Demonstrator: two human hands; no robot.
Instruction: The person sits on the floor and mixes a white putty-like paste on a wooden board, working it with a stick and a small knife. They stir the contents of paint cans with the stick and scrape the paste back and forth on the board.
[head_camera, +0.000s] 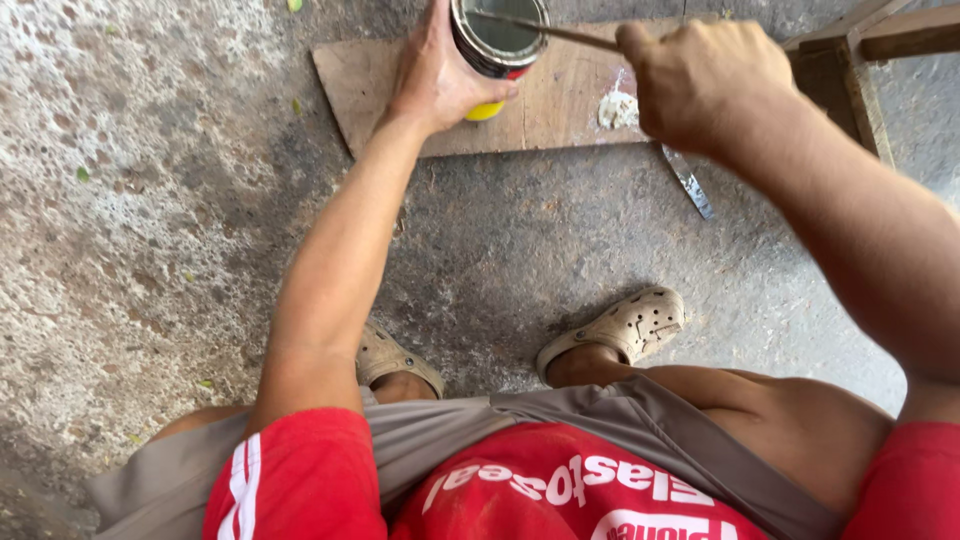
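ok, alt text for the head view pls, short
Seen from above, a squatting person's left hand grips an open tin can over a wooden board on a concrete floor, while the right hand holds a thin stick reaching into the can. A blob of white paste sits on the board and a blade lies beside it.

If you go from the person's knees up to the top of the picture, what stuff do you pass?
Beige clogs on the concrete floor → knife blade → wooden board with a white putty blob → open can gripped by the left hand.
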